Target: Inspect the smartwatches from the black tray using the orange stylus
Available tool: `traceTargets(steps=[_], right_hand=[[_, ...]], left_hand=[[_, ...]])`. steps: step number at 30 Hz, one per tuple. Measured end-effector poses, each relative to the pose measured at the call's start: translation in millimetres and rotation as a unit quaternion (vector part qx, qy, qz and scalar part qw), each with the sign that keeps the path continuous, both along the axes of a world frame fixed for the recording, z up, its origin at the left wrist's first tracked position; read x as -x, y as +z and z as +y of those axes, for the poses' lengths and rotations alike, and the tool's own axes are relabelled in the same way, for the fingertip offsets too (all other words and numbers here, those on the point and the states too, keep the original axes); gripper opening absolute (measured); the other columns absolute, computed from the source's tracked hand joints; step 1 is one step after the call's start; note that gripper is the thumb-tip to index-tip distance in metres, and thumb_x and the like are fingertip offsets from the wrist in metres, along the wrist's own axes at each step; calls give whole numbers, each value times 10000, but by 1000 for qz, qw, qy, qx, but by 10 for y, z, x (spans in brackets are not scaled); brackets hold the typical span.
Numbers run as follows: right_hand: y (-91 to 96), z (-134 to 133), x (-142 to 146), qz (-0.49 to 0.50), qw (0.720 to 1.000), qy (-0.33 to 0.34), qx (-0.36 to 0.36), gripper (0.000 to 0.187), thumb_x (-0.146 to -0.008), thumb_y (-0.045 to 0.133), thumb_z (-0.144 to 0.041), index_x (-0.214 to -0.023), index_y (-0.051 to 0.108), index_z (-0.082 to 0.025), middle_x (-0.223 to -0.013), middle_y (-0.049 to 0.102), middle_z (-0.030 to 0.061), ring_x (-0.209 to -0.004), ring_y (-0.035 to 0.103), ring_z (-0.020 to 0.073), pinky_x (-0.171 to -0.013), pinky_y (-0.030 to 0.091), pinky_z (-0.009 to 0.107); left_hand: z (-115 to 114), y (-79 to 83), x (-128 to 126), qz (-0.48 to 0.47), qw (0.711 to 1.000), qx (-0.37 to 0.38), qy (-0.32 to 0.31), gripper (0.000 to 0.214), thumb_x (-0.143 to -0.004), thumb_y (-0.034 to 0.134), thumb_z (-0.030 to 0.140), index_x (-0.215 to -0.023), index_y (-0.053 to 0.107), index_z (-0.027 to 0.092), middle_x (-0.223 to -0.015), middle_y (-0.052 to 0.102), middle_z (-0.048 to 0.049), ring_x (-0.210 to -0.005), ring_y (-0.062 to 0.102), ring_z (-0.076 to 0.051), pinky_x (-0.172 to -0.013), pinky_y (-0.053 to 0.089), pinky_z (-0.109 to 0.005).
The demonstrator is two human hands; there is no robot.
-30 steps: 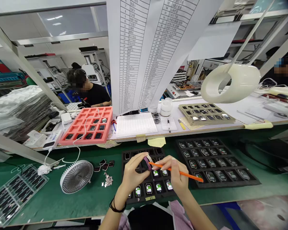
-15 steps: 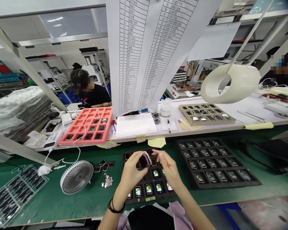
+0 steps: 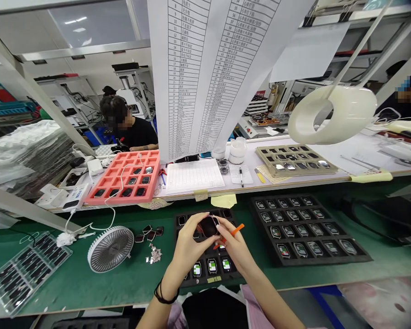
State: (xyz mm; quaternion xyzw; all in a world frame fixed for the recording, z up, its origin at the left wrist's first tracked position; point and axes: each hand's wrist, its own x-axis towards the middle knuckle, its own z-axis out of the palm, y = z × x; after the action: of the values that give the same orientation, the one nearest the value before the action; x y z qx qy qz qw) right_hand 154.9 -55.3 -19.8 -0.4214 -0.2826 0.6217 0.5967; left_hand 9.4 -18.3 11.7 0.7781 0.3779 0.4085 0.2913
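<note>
A: What are the hands holding?

B: A worker's left hand (image 3: 190, 237) grips a dark-faced watch case (image 3: 209, 226), fingers along the top and thumb below, its dark face toward the camera. The right hand (image 3: 235, 244) is closed on a slim orange stick (image 3: 239, 229), its fingertips appearing to touch the right side of the case.

A: And where exactly is the case?

B: Held above a black foam tray (image 3: 219, 267) on a green table (image 3: 89, 292). Several watches in the front of that tray show lit green-and-white screens (image 3: 212, 266). The stick slants beneath the case, its lower end near the left thumb.

A: What surrounds the scene?

B: A second black tray (image 3: 361, 257), filled with rows of watches, lies to the right. To the left are a round fan (image 3: 110, 250), loose dark watch pieces (image 3: 151, 236) and a scatter of small silvery parts (image 3: 154, 254). On the raised shelf (image 3: 188, 194) behind, a pink tray (image 3: 116, 199) holds more watch pieces; beyond it, a co-worker in black (image 3: 140, 132) bends forward.
</note>
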Motion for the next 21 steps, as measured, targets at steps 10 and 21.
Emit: traceTargets(steps=[10, 21], right_hand=[[37, 17, 22, -27, 998, -51, -16, 377, -758, 705, -517, -1022, 671, -250, -852, 677, 14, -600, 551, 123, -605, 465, 276], [-333, 158, 62, -124, 991, 26, -37, 353, -837, 602, -519, -1026, 594, -221, -869, 639, 6, -609, 571, 116, -579, 417, 259]], left_hand=[[85, -90, 154, -112, 990, 79, 42, 445, -761, 729, 310, -1174, 576, 241, -1137, 636, -79, -1027, 637, -228, -827, 559, -335], [317, -2199, 826, 77, 960, 222, 154, 434, -669, 570, 64, -1091, 570, 161, -1109, 635, -103, -1000, 647, -232, -849, 542, -367]])
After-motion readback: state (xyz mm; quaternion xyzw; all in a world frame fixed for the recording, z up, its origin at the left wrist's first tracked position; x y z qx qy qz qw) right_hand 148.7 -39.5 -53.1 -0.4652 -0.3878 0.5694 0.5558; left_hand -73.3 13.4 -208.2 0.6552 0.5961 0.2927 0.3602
